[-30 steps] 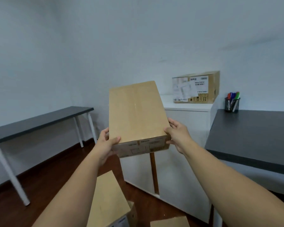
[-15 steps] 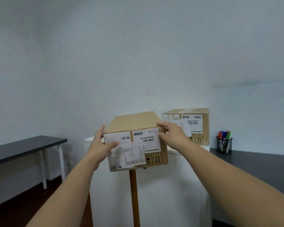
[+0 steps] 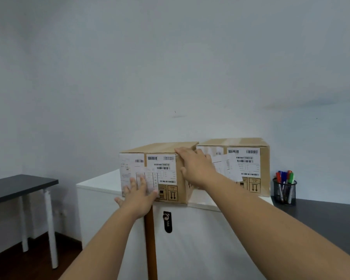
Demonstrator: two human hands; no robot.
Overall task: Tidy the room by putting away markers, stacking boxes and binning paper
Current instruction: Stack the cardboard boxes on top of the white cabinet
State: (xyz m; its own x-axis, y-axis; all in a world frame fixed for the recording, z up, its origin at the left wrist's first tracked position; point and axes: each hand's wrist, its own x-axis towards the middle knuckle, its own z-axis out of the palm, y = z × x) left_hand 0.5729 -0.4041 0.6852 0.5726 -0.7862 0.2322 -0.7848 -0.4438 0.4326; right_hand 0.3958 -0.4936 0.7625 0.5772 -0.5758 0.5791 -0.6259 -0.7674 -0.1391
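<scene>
A cardboard box is seen standing on the top of a white cabinet, at its front edge, with the labelled face turned to the camera. The left hand is laid flat against the lower part of that face, its grip spread wide with the fingers splayed and blurred. The right hand is placed over the box's upper right corner, its grip also loose and open, the fingers resting on the top edge rather than closed around anything. Just right of this box, a second cardboard box is set on the same cabinet top; whether the two touch is hidden by the right hand. Right of the cabinet, a mesh pen cup with coloured markers is stood on a dark surface. Left of the cabinet, another dark surface is seen.
</scene>
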